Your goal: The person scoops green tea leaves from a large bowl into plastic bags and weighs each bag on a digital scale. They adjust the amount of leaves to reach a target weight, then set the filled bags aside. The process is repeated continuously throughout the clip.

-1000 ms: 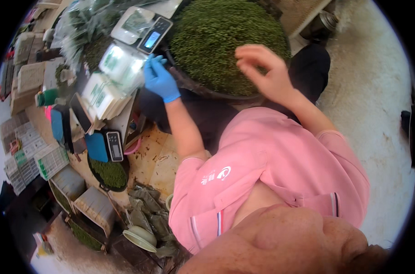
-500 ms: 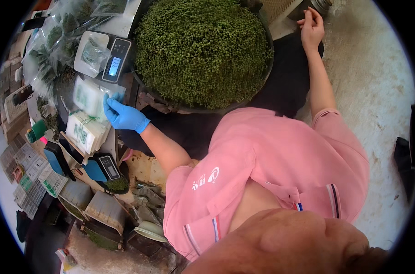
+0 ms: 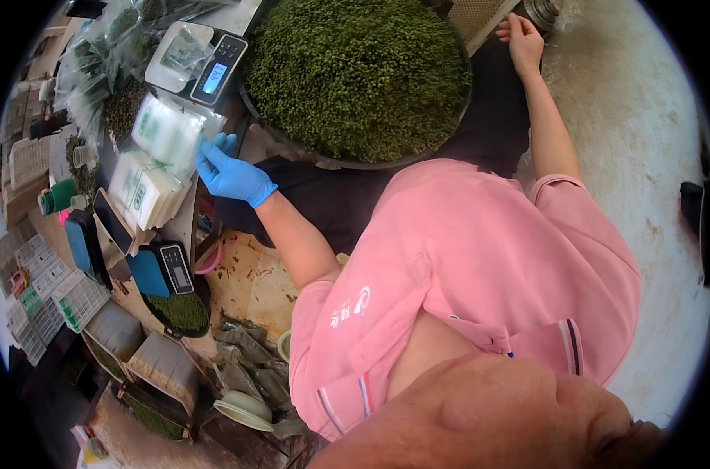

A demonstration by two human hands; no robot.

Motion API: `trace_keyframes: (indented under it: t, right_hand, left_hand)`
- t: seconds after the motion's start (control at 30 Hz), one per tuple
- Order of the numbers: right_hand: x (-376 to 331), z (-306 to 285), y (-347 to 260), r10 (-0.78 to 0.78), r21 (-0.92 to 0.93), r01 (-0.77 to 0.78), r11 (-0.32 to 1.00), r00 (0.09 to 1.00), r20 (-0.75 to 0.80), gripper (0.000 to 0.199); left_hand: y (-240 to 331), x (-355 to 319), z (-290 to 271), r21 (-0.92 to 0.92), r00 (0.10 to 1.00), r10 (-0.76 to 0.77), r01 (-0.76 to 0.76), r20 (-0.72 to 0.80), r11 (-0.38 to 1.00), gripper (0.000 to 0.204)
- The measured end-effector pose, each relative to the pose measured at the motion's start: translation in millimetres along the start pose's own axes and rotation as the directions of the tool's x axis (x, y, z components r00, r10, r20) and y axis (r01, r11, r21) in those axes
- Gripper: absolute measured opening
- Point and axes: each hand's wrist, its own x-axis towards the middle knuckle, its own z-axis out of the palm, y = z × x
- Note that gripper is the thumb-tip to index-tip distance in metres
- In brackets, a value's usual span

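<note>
- The clear plastic bags with green print lie in a flat pile to my left, on the pale worktop.
- My blue-gloved left hand is at their right edge, fingers bent; I cannot tell whether they pinch one.
- Just beside the pile sits a thick stack of white, green-printed packets; on its other side, a black-and-white digital scale bears a small clear bag.
- In front of me stands a round dark tub, heaped with small round green buds.
- My bare right hand is well apart, near a round metal canister, fingers loosely bent; I cannot tell whether it grips anything.
- The floor is stained tan tile on my left, scuffed pale grey on my right.
</note>
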Motion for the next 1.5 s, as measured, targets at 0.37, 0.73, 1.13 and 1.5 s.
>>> trace_keyframes:
  t: [0.37,0.73,1.13,1.5]
  right_hand:
    - [-37.7,-11.5,-27.5,-0.216,-0.838,0.194,0.51,0.972,0.094,0.03]
    - [-40.1,-27.0,-20.1,-0.396,-0.584,0.504,0.637,0.863,0.313,0.015]
    - [-72.7,7.2,-24.2,-0.054,-0.512,0.618,0.596,0.668,0.742,0.016]
    - [-59.5,-12.1,-114.7,-0.142,-0.412,0.576,0.707,0.685,0.714,0.011]
  left_hand:
    - [-26.6,2.1,8.6,0.136,0.994,-0.016,0.001,0.112,0.991,0.027]
    - [20.1,-29.9,18.3,0.162,0.991,0.128,-0.132,0.035,0.978,0.028]
    - [13.8,-32.0,6.0,0.106,0.995,0.045,-0.054,0.086,0.993,0.027]
    - [-20.6,-29.6,-5.9,0.054,0.997,-0.018,0.014,0.073,0.998,0.027]
